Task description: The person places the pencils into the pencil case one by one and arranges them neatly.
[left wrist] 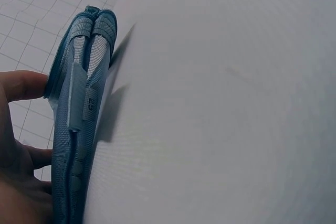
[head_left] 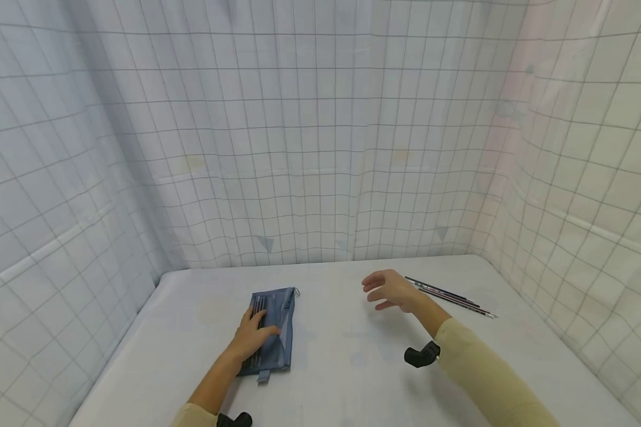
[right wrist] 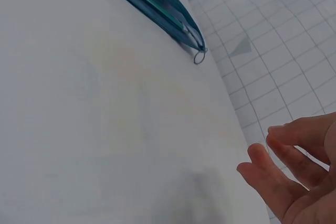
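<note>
A blue mesh zip pouch [head_left: 279, 350] lies flat at the left of the table, with several thin sticks showing along its left part in the head view. My left hand [head_left: 253, 338] rests on it, fingers and thumb spread across the top. The right wrist view shows the pouch's edge [right wrist: 152, 11] gaping, with a metal ring [right wrist: 199, 57] at its end. My right hand [head_left: 394, 290] hovers over the table at the right, its fingers loosely bent around nothing. Just beyond this hand lie several slim, dark, pencil-like sticks [head_left: 451, 298], side by side.
A white cloth covers the table [head_left: 336, 332]. White curtains with a grid pattern [head_left: 320, 148] hang behind it and on both sides. A black wrist camera [head_left: 423, 355] sits below the right forearm.
</note>
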Demonstrator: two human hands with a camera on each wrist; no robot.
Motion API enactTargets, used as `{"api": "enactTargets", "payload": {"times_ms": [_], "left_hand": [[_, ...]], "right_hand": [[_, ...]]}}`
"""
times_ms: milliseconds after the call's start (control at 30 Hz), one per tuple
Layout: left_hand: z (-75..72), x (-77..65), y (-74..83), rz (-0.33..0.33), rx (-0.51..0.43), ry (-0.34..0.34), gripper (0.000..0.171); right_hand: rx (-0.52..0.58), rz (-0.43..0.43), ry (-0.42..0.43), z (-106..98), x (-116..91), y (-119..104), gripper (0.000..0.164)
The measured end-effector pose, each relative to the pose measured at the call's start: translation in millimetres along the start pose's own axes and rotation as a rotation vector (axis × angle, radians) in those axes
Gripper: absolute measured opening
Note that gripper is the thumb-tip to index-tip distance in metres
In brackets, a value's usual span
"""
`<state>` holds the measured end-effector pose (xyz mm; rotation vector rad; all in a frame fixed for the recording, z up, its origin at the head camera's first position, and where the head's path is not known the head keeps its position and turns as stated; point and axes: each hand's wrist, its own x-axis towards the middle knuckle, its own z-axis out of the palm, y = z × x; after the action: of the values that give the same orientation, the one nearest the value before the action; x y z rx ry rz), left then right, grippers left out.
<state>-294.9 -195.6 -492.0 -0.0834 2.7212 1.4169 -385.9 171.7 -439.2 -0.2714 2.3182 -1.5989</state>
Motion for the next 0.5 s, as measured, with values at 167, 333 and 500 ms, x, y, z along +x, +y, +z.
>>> {"api": "enactTargets", "payload": {"times_ms": [167, 333, 500], "left_hand": [[0.0, 0.1, -0.5, -0.012, -0.001, -0.006, 0.088], [-0.8, -0.2, -1.2, -0.018, 0.002, -0.004, 0.088], [0.2, 1.4, -0.7, -0.017, 0.001, -0.007, 0.088]], "right_hand": [[0.0, -0.043, -0.018, -21.4, -6.7, 6.4, 0.039], [-0.058, -0.083, -0.005, -45.1, -13.4, 9.1, 0.039], [-0.112, -0.083, -0.002, -68.3, -17.2, 14.7, 0.039]]}}
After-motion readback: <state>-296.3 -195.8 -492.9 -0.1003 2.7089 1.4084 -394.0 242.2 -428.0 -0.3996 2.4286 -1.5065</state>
